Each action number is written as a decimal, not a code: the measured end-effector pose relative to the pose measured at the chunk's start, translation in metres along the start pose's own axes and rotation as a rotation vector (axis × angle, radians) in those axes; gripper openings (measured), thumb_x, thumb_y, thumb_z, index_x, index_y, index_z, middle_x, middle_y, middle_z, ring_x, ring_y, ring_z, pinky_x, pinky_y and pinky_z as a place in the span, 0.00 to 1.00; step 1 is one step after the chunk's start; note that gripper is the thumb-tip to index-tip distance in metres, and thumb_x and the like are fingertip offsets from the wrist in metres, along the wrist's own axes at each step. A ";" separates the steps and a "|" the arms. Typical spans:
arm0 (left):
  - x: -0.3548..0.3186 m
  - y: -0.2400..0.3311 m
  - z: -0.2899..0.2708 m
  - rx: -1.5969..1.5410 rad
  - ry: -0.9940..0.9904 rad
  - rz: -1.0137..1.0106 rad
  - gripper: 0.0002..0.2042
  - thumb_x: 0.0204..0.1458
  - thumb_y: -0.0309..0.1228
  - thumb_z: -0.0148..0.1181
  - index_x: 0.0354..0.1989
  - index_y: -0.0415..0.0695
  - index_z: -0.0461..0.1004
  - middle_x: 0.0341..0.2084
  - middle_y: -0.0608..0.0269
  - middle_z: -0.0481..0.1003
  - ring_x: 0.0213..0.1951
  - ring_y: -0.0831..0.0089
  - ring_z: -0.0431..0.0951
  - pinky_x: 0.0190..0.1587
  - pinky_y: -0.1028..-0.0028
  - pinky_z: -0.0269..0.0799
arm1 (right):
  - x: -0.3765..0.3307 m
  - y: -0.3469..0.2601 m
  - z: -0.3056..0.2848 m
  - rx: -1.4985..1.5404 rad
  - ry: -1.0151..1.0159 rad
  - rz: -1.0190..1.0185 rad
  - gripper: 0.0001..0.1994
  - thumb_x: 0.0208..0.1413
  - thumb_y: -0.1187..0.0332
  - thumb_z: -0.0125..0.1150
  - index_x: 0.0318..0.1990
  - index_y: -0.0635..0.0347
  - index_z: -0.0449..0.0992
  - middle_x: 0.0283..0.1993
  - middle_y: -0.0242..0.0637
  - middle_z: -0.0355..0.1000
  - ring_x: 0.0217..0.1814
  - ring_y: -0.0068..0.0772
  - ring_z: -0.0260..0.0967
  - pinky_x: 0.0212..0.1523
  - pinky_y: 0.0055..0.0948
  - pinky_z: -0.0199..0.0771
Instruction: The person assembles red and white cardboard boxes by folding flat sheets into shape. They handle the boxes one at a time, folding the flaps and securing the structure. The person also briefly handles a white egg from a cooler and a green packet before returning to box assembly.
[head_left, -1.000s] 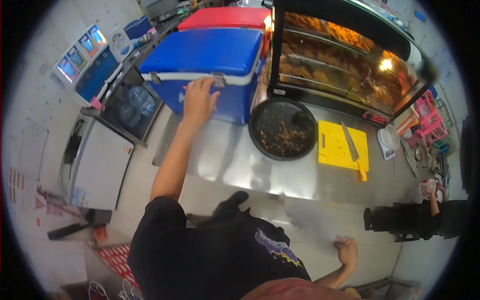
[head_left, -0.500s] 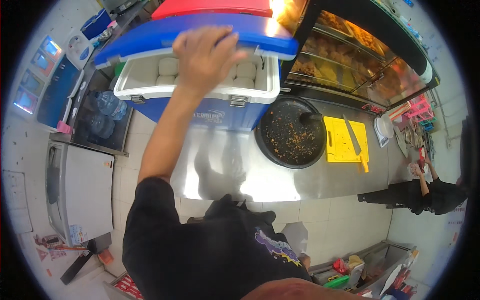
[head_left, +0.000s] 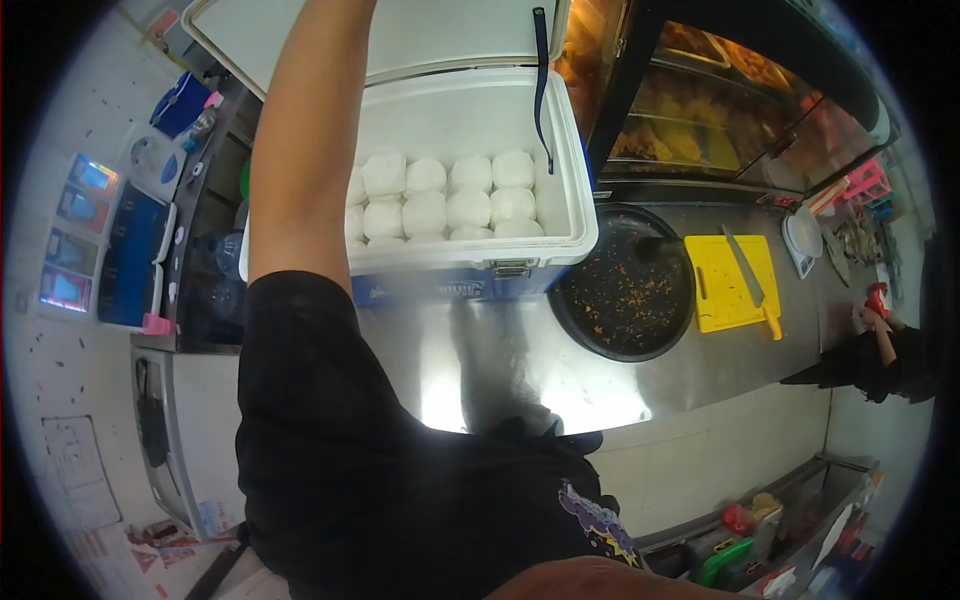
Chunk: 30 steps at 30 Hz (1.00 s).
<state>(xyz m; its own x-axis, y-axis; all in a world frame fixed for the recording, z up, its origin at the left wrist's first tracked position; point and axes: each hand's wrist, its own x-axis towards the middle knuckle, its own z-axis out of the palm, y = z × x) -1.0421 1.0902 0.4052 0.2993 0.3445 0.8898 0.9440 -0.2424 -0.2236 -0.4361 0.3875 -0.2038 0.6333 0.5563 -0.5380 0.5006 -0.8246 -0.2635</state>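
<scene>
My left arm (head_left: pixel 305 150) stretches up across the left part of a blue-and-white cooler box (head_left: pixel 545 252). The left hand itself lies beyond the top edge of the picture, so its fingers are hidden. Raised and tipped back, the cooler's lid (head_left: pixel 450 35) shows its white inner side. A dark strap (head_left: pixel 541 90) hangs from the lid down into the box. Inside sit rows of rounded white bundles (head_left: pixel 425 213), packed side by side; what they contain cannot be seen. My arm covers some of them. My right hand does not show anywhere.
On the steel counter (head_left: pixel 560 390) stand a round black pan (head_left: pixel 665 335) with brown crumbs, a yellow cutting board (head_left: pixel 715 290) with a knife (head_left: pixel 742 265) across it, and a scale (head_left: pixel 804 245). A lit food display case (head_left: pixel 675 190) stands behind. A co-worker (head_left: pixel 885 345) is at far right.
The cooler's lid has swung up and back from partly covering the box to wide open. My left hand has moved upward out of view. More white bundles now show.
</scene>
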 end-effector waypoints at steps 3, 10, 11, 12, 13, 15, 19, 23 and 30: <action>0.007 -0.021 0.035 0.062 -0.109 0.004 0.22 0.51 0.34 0.58 0.56 0.45 0.73 0.51 0.45 0.73 0.57 0.50 0.70 0.61 0.55 0.64 | -0.007 -0.002 0.005 0.004 -0.003 0.014 0.15 0.47 0.74 0.55 0.43 0.65 0.79 0.41 0.56 0.77 0.49 0.58 0.75 0.51 0.44 0.75; 0.001 -0.035 0.092 0.111 -0.270 -0.061 0.32 0.53 0.39 0.57 0.66 0.40 0.61 0.64 0.41 0.62 0.66 0.48 0.59 0.69 0.58 0.54 | -0.020 -0.006 0.005 0.000 -0.016 0.025 0.15 0.47 0.73 0.55 0.43 0.64 0.79 0.42 0.56 0.77 0.49 0.57 0.75 0.51 0.43 0.74; 0.000 -0.030 0.096 0.145 -0.256 -0.084 0.32 0.53 0.40 0.57 0.66 0.39 0.60 0.64 0.41 0.61 0.67 0.48 0.59 0.69 0.58 0.54 | -0.021 -0.006 0.006 0.008 -0.011 0.028 0.15 0.47 0.73 0.55 0.43 0.64 0.79 0.42 0.56 0.77 0.49 0.57 0.75 0.51 0.43 0.74; 0.005 -0.031 0.102 0.134 -0.333 -0.102 0.33 0.53 0.40 0.57 0.66 0.38 0.60 0.64 0.41 0.61 0.67 0.49 0.58 0.69 0.59 0.53 | -0.024 -0.006 0.006 0.007 -0.010 0.033 0.15 0.47 0.73 0.55 0.43 0.64 0.79 0.42 0.56 0.77 0.49 0.57 0.75 0.51 0.43 0.74; 0.016 -0.038 0.105 0.130 -0.404 -0.120 0.33 0.53 0.41 0.57 0.66 0.37 0.60 0.64 0.41 0.61 0.67 0.49 0.58 0.70 0.60 0.52 | -0.022 -0.008 0.005 0.013 -0.008 0.031 0.15 0.47 0.73 0.56 0.44 0.64 0.79 0.42 0.56 0.77 0.49 0.57 0.75 0.51 0.43 0.74; 0.025 -0.050 0.114 0.076 -0.478 -0.152 0.33 0.53 0.41 0.57 0.66 0.36 0.60 0.64 0.41 0.61 0.68 0.49 0.58 0.70 0.61 0.52 | -0.022 -0.008 0.005 0.019 0.001 0.031 0.15 0.47 0.73 0.56 0.44 0.64 0.79 0.42 0.56 0.77 0.49 0.57 0.75 0.51 0.43 0.74; 0.016 -0.078 0.151 -0.060 -0.375 -0.153 0.34 0.53 0.43 0.57 0.66 0.36 0.59 0.65 0.41 0.61 0.68 0.50 0.58 0.70 0.62 0.52 | -0.025 -0.004 0.006 0.019 0.001 0.037 0.15 0.48 0.72 0.56 0.44 0.63 0.79 0.42 0.56 0.77 0.48 0.57 0.75 0.51 0.43 0.74; -0.015 -0.120 0.124 -0.324 -0.401 -0.315 0.27 0.52 0.42 0.58 0.58 0.40 0.64 0.55 0.45 0.66 0.57 0.51 0.64 0.60 0.61 0.59 | -0.034 0.004 0.014 0.029 -0.013 0.047 0.15 0.48 0.72 0.56 0.44 0.63 0.79 0.42 0.56 0.77 0.48 0.56 0.74 0.51 0.43 0.74; -0.227 -0.025 0.055 -0.280 -1.331 -0.835 0.17 0.55 0.39 0.51 0.38 0.36 0.77 0.34 0.43 0.78 0.40 0.46 0.77 0.45 0.53 0.72 | -0.022 0.013 0.017 0.029 -0.018 0.037 0.15 0.48 0.71 0.57 0.45 0.62 0.79 0.42 0.55 0.77 0.48 0.56 0.74 0.50 0.43 0.74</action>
<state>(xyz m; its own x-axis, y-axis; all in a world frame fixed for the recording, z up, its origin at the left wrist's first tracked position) -1.1256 1.0678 0.1873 -0.2214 0.9342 -0.2797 0.8884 0.3115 0.3371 -0.4531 0.3627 -0.2089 0.6403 0.5234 -0.5621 0.4593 -0.8475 -0.2660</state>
